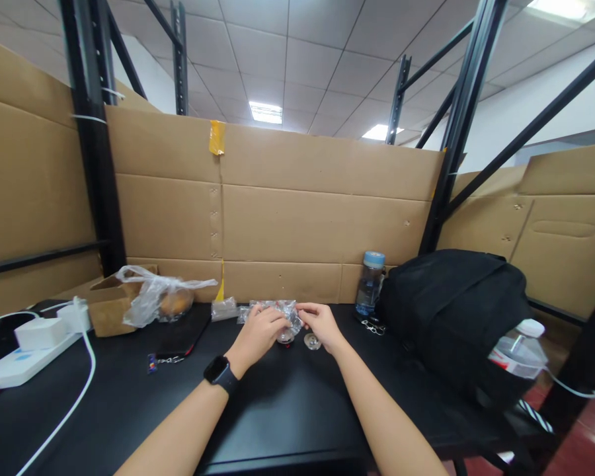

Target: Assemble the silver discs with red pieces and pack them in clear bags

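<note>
A crinkled clear plastic bag lies at the back of the black table, between my two hands. My left hand, with a dark watch on its wrist, has its fingers bent over the bag's left part, closed on it. From the other side my right hand pinches the bag's right edge between thumb and fingers. A small round clear piece rests on the table just below my right hand. Another small round piece, with a bit of red by it, shows under the bag near my left fingertips.
Left of my hands are a small clear packet, a dark pouch, a tied plastic bag with orange fruit, a cardboard box and a power strip. To the right stand a water bottle and a black backpack.
</note>
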A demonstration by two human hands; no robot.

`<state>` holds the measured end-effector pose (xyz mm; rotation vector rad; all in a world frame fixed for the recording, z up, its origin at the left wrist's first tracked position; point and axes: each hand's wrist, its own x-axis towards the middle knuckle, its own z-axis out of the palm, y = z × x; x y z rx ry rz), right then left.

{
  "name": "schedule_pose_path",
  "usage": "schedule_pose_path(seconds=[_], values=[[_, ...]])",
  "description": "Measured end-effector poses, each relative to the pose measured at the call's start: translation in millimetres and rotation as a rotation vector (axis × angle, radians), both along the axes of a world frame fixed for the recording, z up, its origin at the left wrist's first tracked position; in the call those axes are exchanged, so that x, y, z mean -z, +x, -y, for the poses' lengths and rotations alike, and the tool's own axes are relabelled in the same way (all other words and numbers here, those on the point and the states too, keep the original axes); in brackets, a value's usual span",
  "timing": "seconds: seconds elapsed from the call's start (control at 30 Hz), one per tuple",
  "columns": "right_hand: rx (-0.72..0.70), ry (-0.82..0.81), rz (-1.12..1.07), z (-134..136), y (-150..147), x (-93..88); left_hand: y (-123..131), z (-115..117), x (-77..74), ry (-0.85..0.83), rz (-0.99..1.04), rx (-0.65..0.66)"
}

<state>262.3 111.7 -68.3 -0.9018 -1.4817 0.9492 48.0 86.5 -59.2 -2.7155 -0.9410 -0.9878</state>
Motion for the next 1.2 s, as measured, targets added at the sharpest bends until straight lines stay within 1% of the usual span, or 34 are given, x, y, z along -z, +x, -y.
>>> schedule_pose_path(seconds=[0.13, 0.2, 0.27, 0.37, 0.4, 0.47, 0.5, 0.57, 0.63, 0.7, 0.77, 0.83, 0.9, 1.03, 1.1, 1.2], values=[[0.007, -0.025, 0.036, -2, 3, -0.8, 2, 2, -2.1, -0.055, 0.000, 0.056], [0.019, -0.012, 0.088, -4, 6, -0.4, -1, -1, -2.9, -0.059, 0.011, 0.028], [0.069, 0.073, 0.198, -6, 9, 0.6, -11, -10, -2.5, -0.031, 0.046, -0.096], [0.136, 0.252, 0.435, -5, 13, 3.0, -39, -29, 1.3, 0.028, 0.131, -0.407], [0.128, 0.293, 0.508, -4, 14, 4.1, -51, -36, 3.4, 0.043, 0.154, -0.512], [0.061, 0.331, 0.635, -1, 13, 6.8, -74, -47, 7.7, 0.057, 0.142, -0.660], [0.021, 0.333, 0.693, 1, 11, 8.2, -83, -50, 9.7, 0.043, 0.118, -0.713], [-0.037, 0.306, 0.806, 4, 6, 11.1, -96, -55, 12.4, -0.044, 0.062, -0.780], [-0.042, 0.249, 0.901, 6, 0, 13.5, -100, -56, 13.8, -0.163, 0.020, -0.791], [-0.038, 0.214, 0.970, 6, -6, 15.1, -99, -56, 15.1, -0.282, -0.003, -0.755], [-0.039, 0.222, 1.014, 5, -11, 15.5, -97, -58, 17.1, -0.372, -0.008, -0.713], [-0.038, 0.247, 1.039, 4, -14, 14.9, -96, -59, 19.5, -0.422, -0.009, -0.693], [-0.015, 0.253, 1.044, 3, -16, 13.7, -95, -61, 21.4, -0.414, -0.009, -0.686], [0.042, 0.217, 1.034, 2, -20, 13.1, -92, -60, 22.3, -0.322, -0.032, -0.671], [0.069, 0.210, 1.024, 1, -22, 14.8, -90, -58, 21.9, -0.307, -0.040, -0.665], [0.107, 0.213, 0.949, -3, -24, 18.3, -85, -55, 19.9, -0.224, 0.042, -0.655]])
